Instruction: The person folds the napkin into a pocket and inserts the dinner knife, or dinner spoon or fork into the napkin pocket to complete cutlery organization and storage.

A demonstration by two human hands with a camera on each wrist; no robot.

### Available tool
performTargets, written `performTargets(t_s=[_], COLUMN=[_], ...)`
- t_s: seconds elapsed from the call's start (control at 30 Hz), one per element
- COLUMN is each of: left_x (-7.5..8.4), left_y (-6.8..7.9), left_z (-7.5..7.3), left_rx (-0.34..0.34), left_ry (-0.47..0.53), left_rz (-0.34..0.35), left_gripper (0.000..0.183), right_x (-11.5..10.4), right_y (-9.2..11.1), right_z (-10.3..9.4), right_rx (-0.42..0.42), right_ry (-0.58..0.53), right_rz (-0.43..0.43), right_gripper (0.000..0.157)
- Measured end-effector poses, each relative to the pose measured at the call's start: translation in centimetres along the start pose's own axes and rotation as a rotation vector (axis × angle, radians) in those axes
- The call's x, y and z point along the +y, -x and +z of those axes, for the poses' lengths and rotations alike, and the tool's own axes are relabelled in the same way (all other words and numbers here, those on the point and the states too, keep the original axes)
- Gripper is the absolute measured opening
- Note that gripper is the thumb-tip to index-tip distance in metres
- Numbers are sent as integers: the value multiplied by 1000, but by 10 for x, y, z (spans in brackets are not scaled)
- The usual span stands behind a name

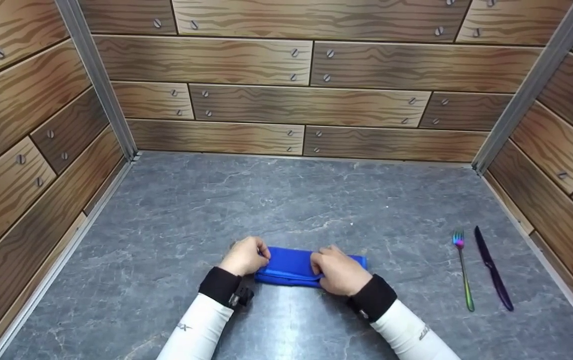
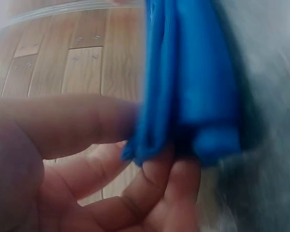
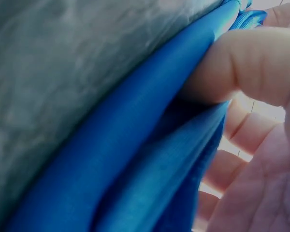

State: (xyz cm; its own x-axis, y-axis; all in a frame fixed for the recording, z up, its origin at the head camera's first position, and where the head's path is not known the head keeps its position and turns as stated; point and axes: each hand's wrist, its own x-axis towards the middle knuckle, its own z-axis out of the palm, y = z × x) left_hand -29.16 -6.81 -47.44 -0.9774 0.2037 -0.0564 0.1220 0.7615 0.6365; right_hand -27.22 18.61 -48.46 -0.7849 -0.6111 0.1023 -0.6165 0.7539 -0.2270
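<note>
A shiny blue cloth (image 1: 291, 262), folded into a long narrow strip, lies crosswise at the front of the table. At its left end my left hand (image 1: 247, 255) pinches the folded layers. In the left wrist view, the stacked folds of the blue cloth (image 2: 198, 72) run up from between the thumb and curled fingers (image 2: 150, 179). My right hand (image 1: 339, 270) grips the strip near its right end, covering part of it. The right wrist view shows the thumb (image 3: 222, 67) tucked between two layers, with the other fingers behind the blue cloth (image 3: 121, 130).
Off to the right lie a rainbow-coloured fork (image 1: 462, 270) and a dark purple knife (image 1: 494, 270), side by side. The grey marbled tabletop (image 1: 266, 200) is bounded by wood-patterned walls (image 1: 246, 102) at the back and both sides.
</note>
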Motion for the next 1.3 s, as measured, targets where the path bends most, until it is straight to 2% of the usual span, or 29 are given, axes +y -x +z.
performTargets(t_s=[0.13,0.3,0.4,0.47,0.63,0.83,1.03,1.17,1.3], left_x=[2,8,10,11,11,11,8,5,6], left_y=[4,9,11,11,10,10,9,8,9], left_z=[5,9,12,13,14,14,7,4,3], left_rx=[42,77,38,0,-74,-94,-142,-184,-191], left_ry=[-153,-267,-313,-319,-306,-298,-229,-184,-195], left_rz=[22,193,265,262,204,179,197,223,227], left_gripper=[12,11,6,10,25,27,33,34,31], right_x=[-1,-1,-2,-1,6,21,29,32,34], right_y=[0,-1,-2,0,10,33,48,53,56], right_z=[1,3,2,2,1,-4,-8,-10,-19], right_rx=[11,16,15,25,71,136,201,178,91], right_ry=[12,17,23,21,33,75,109,96,51], right_rz=[-11,-5,-3,-6,30,81,32,-4,-3], right_gripper=[27,26,26,26,30,33,34,32,19])
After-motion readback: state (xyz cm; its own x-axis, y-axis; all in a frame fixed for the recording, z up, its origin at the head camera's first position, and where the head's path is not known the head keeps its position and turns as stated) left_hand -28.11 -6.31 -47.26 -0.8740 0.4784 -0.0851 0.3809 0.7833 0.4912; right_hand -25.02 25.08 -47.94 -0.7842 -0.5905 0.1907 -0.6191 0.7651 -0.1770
